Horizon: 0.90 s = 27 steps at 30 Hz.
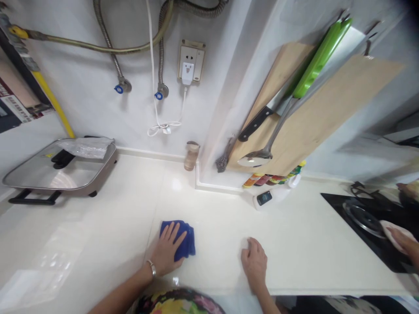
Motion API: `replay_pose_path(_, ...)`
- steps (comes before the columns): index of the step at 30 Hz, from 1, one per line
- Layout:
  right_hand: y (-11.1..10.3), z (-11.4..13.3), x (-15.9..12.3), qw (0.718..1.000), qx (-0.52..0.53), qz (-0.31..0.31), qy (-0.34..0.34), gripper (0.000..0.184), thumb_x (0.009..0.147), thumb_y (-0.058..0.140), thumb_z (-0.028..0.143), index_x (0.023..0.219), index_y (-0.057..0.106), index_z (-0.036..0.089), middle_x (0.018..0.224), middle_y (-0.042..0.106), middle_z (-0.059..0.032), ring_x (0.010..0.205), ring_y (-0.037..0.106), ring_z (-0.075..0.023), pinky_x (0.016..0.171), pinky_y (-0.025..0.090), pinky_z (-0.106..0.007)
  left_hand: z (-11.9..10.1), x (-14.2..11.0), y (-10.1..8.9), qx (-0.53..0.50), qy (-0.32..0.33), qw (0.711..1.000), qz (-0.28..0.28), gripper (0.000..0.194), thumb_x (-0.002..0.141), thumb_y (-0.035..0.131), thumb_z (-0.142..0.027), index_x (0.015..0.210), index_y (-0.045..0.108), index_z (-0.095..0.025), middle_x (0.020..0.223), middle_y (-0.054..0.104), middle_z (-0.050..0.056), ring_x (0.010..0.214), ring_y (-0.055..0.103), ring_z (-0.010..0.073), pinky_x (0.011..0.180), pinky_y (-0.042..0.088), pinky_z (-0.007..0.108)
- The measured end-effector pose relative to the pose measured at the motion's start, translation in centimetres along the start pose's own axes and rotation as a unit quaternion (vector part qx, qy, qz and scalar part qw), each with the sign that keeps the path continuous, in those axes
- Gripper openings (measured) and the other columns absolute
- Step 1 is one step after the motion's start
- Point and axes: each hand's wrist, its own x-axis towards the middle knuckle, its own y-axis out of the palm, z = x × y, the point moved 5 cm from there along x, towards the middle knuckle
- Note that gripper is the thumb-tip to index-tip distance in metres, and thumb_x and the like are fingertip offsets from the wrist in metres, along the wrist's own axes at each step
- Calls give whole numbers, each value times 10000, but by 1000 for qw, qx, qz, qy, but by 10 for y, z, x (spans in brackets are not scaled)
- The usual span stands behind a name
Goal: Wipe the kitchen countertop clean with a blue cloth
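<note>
My left hand (168, 250) lies flat with spread fingers on a folded blue cloth (187, 244) on the white countertop (216, 261); a silver bracelet is round that wrist. To its right, my right hand (255, 264) rests near the counter's front edge. Its fingers are curled together, and no object shows in them. Behind the hands, a small white bottle with a dark label (263, 199) stands by the wall corner.
On the left sits an electric pan (94, 183) with a glass lid. A glass jar (191, 156) stands at the wall. Cutting boards (314, 135), a knife and a ladle hang above. At right, another person's hand (402, 240) holds a pale cloth over a black cooktop (356, 231).
</note>
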Motion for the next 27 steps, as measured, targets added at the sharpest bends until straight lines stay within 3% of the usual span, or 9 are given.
replay_pose_path(5,-3,2,0,1000,4,5,8,404,865,392,235,1226,543,136,1245,607,-169,1133,551,-288,924,444,-435,39,-23,-20,25,-3,999,-40,883,753,643,-273,1565,298,-294,1656,223,93,1511,216,364,1195,285,560)
replay_pose_path(10,-6,2,0,1000,0,13,12,400,869,386,258,1212,554,137,1240,615,-172,1121,558,-295,916,444,-438,83,-15,-29,43,-52,996,-62,805,793,616,-310,1550,346,-269,1636,274,110,1498,256,364,1197,279,566)
replay_pose_path(16,-5,-1,-1,1000,-2,17,9,423,871,388,304,1210,565,125,1210,624,-182,1104,572,-313,896,454,-449,103,28,-21,45,-86,995,-38,794,790,636,-361,1533,383,-242,1617,304,150,1501,243,378,1197,251,586)
replay_pose_path(27,-6,-1,3,1000,4,25,5,416,858,391,290,1194,572,126,1202,631,-193,1079,597,-326,879,488,-464,158,138,-6,17,-187,981,-43,748,833,595,-451,1521,413,-220,1625,281,161,1503,217,402,1219,156,575)
